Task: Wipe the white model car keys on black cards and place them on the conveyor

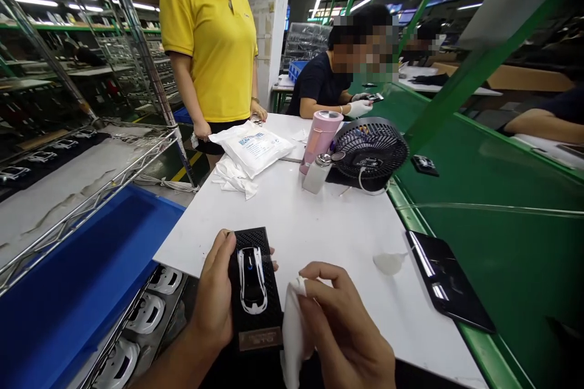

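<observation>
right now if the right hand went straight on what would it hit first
The right hand, pinching a white cloth, points at the black carbon-pattern base, so probably that base first, though depth is hard to judge.

A smartphone (444,279) lies on the table (328,237), right of the model-car base (274,298).
</observation>
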Available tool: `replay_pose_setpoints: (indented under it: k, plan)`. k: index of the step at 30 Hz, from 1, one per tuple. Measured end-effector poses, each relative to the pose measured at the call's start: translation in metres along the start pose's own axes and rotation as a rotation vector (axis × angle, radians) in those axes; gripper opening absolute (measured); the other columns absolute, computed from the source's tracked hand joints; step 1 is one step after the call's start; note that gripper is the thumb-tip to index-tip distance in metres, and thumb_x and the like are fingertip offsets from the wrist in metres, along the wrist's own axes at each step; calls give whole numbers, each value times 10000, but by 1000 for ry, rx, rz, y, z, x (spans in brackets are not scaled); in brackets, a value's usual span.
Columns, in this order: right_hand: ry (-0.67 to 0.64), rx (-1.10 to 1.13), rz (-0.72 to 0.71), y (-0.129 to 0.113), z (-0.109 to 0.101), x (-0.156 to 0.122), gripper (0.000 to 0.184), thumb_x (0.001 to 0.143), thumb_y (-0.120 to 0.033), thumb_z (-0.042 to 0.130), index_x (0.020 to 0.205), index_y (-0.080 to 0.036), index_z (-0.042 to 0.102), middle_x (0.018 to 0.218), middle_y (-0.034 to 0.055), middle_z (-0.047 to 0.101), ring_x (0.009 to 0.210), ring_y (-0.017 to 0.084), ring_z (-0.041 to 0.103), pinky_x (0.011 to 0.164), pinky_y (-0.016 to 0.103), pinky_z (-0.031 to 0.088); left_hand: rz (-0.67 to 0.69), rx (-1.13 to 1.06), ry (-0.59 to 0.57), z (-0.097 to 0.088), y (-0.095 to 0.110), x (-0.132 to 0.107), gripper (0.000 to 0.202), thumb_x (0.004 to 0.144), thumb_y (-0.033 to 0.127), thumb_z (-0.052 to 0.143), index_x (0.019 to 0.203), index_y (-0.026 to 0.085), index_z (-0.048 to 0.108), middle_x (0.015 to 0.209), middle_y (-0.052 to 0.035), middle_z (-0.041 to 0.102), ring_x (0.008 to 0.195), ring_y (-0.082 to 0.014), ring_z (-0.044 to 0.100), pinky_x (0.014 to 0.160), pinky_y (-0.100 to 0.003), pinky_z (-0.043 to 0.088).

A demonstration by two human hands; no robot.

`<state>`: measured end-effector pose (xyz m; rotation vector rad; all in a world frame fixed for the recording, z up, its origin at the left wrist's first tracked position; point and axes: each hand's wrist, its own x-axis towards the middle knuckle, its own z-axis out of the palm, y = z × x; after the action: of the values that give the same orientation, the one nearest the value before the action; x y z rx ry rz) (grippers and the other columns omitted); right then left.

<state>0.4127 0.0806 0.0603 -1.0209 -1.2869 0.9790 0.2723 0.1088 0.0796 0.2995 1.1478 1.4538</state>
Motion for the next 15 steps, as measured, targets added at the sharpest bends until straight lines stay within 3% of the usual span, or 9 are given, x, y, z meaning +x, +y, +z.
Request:
replay_pose_setpoints:
  k: [5,9,11,13,15]
  plan:
    - [68,217,414,32,5,-18,211,770,-397,649,874,-213,648,941,71,602,910,245,539,717,297,469,222,24,92,4,-6,6,290,792,450,498,917,189,521,846,-53,688,693,-193,659,553,-271,504]
    - [16,390,551,43,21,-28,254,775,-447,632,841,-203,603,752,22,571,649,156,518,560,230,433,290,21,97,6,-22,-2,204,838,422,441,835,220,463,762,-19,685,660,-160,630,566,-254,484]
    - [48,389,537,40,22,-23,265,775,-454,633,820,-199,581,672,-6,522,570,122,461,511,200,392,318,-12,30,0,-26,-7,181,839,397,458,856,220,497,813,-15,680,740,-150,622,644,-248,478]
    - [51,372,514,33,13,-13,267,779,-451,630,830,-197,566,662,-15,503,561,115,441,505,196,373,293,-63,-119,-10,-24,-10,239,829,424,468,880,208,557,854,-27,674,838,-165,610,734,-259,462]
    - [-46,344,504,23,-5,1,235,801,-422,614,843,-197,560,663,-18,490,557,113,432,506,199,359,72,-106,-321,-23,-18,-11,413,822,522,404,909,172,607,881,-76,679,875,-218,611,762,-318,462]
